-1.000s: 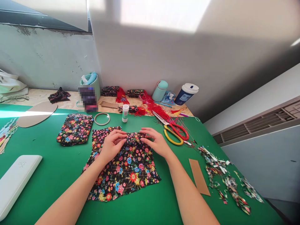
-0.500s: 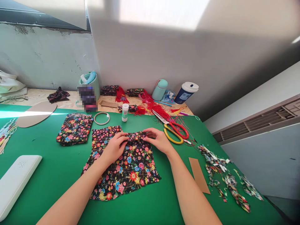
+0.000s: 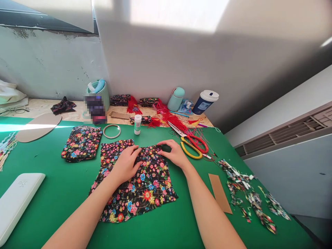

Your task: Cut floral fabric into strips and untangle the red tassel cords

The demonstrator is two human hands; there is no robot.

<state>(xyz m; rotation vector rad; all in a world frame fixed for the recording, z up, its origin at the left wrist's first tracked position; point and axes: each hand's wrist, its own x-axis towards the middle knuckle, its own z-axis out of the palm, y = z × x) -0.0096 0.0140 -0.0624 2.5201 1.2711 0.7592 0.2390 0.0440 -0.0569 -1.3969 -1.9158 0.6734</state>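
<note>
The floral cloth (image 3: 147, 195) lies spread on the green tabletop (image 3: 64, 193), short of the far edge and well in from the right edge, its far part gathered into a narrow folded band (image 3: 150, 150). At its far left the fabric runs on past the band; whether that is the same piece or another layer, I cannot tell. The left hand (image 3: 127, 164) rests on the cloth at the band's left end, thumb and fingers parted. The right hand (image 3: 174, 155) brackets the other end, fingertips on the far side and thumb on the near; how firmly it pinches does not show. The step looks like folding and flattening that band. To do it well, I would keep both ends level so the fold stays straight, weight the left fingertips so the layers do not slip, and press evenly from the middle outward, easing out puckers before creasing. Just beyond, towards the far edge, stand a glue stick (image 3: 137, 124) and, left of it, a ring (image 3: 112, 131); a folded floral bundle (image 3: 81, 143) sits left of the cloth. Scissors (image 3: 193, 143) lie beyond the right hand, near red threads (image 3: 177, 122) at the far edge. A brown card strip (image 3: 220, 193) lies right of the forearm, and fabric scraps (image 3: 256, 204) trail along the right edge.
</note>
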